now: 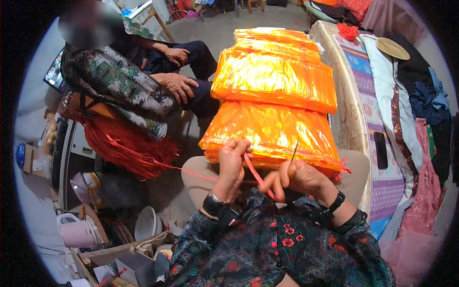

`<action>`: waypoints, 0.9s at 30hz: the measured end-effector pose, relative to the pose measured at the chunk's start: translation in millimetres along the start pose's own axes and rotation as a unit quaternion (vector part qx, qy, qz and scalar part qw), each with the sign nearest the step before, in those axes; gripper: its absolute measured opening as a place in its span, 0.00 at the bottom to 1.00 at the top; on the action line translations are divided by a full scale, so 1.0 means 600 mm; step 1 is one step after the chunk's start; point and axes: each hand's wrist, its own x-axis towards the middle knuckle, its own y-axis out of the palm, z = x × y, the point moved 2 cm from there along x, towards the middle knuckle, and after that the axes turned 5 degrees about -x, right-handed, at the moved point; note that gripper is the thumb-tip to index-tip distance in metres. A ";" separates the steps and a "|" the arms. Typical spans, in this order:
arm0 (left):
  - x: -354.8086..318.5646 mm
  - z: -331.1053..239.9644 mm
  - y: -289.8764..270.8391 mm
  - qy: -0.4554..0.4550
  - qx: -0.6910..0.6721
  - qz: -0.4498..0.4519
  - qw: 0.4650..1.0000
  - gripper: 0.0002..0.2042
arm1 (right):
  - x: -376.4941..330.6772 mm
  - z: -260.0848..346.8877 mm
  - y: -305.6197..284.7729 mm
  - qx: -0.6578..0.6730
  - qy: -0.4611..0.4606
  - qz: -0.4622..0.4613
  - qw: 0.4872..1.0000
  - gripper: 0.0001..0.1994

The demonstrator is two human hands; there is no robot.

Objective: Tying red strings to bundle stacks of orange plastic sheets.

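Pinching pink ribbon (pixel 252 169), fingertips closed, the left hand (pixel 232 161) hangs near the right hand (pixel 299 177), whose fingers, I notice, curl round ribbon and a dark spike (pixel 295 150).

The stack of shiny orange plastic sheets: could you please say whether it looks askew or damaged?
Slightly askew: the orange stack has staggered folded layers, the upper ones set back from the lowest. No damage is evident.

The orange sheets (pixel 275 86) hide their support; the bed (pixel 386 197) bears a black phone (pixel 381 150) and clothes (pixel 424 184)
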 end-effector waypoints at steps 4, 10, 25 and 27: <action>-0.004 0.005 0.010 0.040 0.082 0.027 0.995 0.05 | -0.021 0.022 -0.011 0.006 0.089 -0.140 0.986 0.20; 0.011 -0.023 0.008 0.356 0.453 0.028 0.817 0.06 | -0.078 0.097 -0.087 0.008 -0.039 -0.378 0.925 0.12; -0.042 -0.095 0.016 0.252 0.459 0.130 0.842 0.15 | -0.179 -0.057 -0.240 0.042 0.045 -0.506 0.860 0.11; -0.111 -0.153 0.090 0.238 0.291 0.230 0.898 0.16 | -0.179 -0.056 -0.237 0.051 0.043 -0.528 0.847 0.11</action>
